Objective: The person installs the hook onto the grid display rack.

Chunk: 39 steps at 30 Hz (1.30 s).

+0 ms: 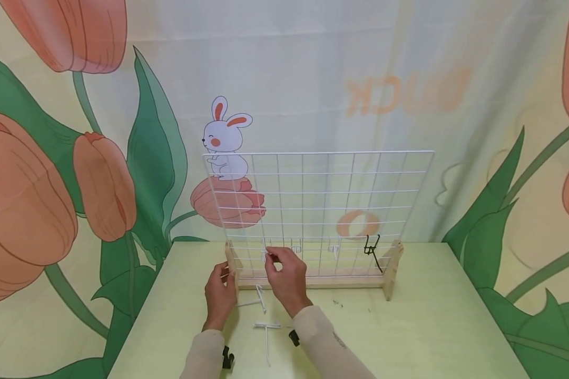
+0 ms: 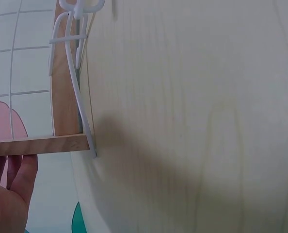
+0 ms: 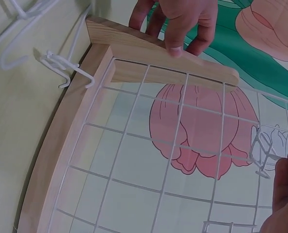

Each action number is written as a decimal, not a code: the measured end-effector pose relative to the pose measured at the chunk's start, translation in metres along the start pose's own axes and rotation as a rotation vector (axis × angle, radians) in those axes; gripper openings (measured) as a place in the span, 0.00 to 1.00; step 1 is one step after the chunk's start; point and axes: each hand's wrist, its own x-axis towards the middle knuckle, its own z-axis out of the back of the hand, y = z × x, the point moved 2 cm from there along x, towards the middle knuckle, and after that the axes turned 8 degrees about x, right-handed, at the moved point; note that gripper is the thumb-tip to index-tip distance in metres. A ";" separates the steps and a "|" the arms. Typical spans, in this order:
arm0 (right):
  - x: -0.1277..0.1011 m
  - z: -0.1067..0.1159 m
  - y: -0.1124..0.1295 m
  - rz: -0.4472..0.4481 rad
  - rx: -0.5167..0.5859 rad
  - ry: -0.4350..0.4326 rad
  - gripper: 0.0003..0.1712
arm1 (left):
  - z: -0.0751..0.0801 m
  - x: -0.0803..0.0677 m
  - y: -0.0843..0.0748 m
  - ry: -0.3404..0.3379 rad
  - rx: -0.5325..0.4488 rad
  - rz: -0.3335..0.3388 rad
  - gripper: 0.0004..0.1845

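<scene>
A white wire grid panel [image 1: 322,210] stands upright in a wooden stand [image 1: 313,282]. My left hand [image 1: 219,297] grips the stand's left wooden end post [image 3: 158,51], its thumb on one face and the fingers along the edge. My right hand [image 1: 288,276] pinches a white wire hook [image 3: 266,154] against the lower left part of the grid. In the head view the fingers partly cover that hook. Further right on the grid hang two white hooks, one [image 1: 296,248] near the hand and another [image 1: 334,248] beyond it, then a black hook [image 1: 371,249].
Loose white hooks lie on the pale table [image 1: 436,326]: one group [image 1: 261,300] by the stand's front left, and a hook [image 1: 267,327] nearer me between the forearms. A flower-printed cloth [image 1: 303,79] hangs behind. Small dark specks lie before the stand.
</scene>
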 end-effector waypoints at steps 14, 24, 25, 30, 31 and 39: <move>0.010 -0.014 0.001 0.131 -0.017 0.022 0.09 | 0.000 0.000 0.001 -0.009 0.001 -0.008 0.16; 0.022 -0.021 0.000 0.141 -0.073 0.083 0.09 | 0.002 -0.001 -0.003 -0.028 -0.004 -0.031 0.15; 0.023 -0.022 -0.001 0.140 -0.077 0.087 0.09 | 0.002 -0.001 -0.003 -0.027 -0.001 -0.030 0.15; 0.025 -0.024 -0.004 0.138 -0.083 0.098 0.08 | 0.001 -0.001 -0.001 -0.022 0.011 -0.019 0.15; 0.025 -0.025 -0.005 0.136 -0.086 0.102 0.08 | 0.001 -0.001 -0.001 -0.023 0.010 -0.018 0.15; 0.024 -0.030 -0.009 0.123 -0.125 0.140 0.09 | 0.002 -0.001 -0.003 -0.019 0.005 -0.020 0.16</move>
